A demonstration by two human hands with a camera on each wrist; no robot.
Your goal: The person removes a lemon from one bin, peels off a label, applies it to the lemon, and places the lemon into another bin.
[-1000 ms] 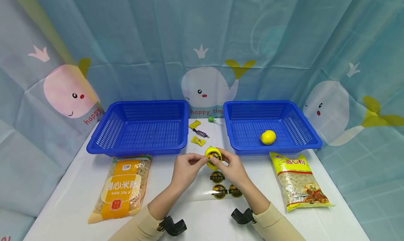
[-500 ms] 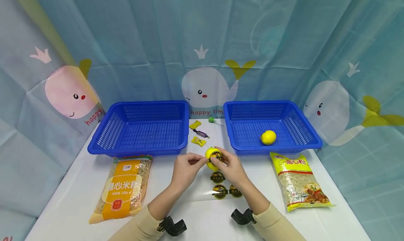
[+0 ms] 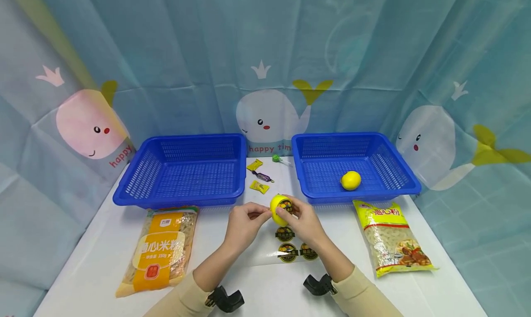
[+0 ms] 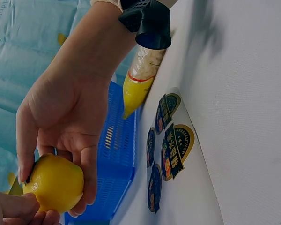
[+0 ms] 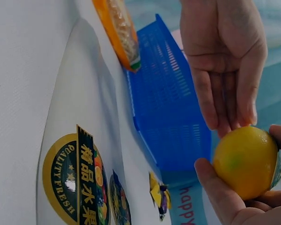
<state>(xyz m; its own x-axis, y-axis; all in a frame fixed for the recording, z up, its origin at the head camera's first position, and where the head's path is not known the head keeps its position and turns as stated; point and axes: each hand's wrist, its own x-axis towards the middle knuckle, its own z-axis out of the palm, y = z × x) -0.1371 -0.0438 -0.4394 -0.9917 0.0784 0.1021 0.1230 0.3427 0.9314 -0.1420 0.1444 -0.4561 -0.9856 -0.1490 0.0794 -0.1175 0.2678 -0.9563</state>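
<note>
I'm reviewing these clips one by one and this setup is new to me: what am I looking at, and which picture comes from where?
No machine here: a person works with two bare hands, wearing a camera on the head and one on each wrist. The wide picture is the head view; the two close-ups are the wrist views, turned sideways. On the white table stand two blue baskets, the left basket and the right basket, which holds a lemon. Two noodle packets, some sweets and a sticker sheet lie nearby. The right hand grips a second lemon bearing a sticker; the left hand touches it with its fingers.
</note>
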